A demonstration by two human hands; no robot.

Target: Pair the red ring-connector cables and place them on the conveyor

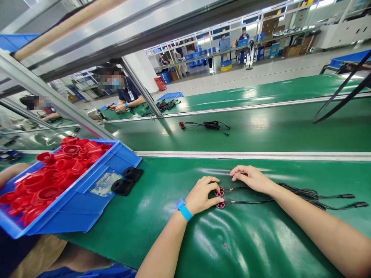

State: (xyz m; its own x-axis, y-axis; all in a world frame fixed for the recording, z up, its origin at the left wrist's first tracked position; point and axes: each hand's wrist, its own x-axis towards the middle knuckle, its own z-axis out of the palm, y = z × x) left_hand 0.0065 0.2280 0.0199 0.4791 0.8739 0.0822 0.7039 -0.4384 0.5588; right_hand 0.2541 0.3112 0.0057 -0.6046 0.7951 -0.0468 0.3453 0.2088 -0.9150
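My left hand (pixel 202 194), with a blue band (pixel 184 209) on its wrist, is at two small round parts lying side by side on the green bench. Its fingers bend over the upper round part (pixel 221 191), and its thumb presses on the lower round part (pixel 220 205). Both parts are dark with pinkish-red spots. Thin coloured wires lead right from them into black cables (pixel 304 195), bundled partly behind my right forearm, with plugs at the far ends. Just above the cables hovers my right hand (pixel 251 178), fingers loosely stretched out and holding nothing.
A blue bin (pixel 78 204) of red plastic parts (pixel 62 170) stands at left, two black blocks (pixel 127 180) beside it. Beyond the white rail (pixel 261 155) lies another cable with a red-spotted end (pixel 211 125). Across the line, a co-worker (pixel 127 92) handles something near a pile of black cables (pixel 162 107).
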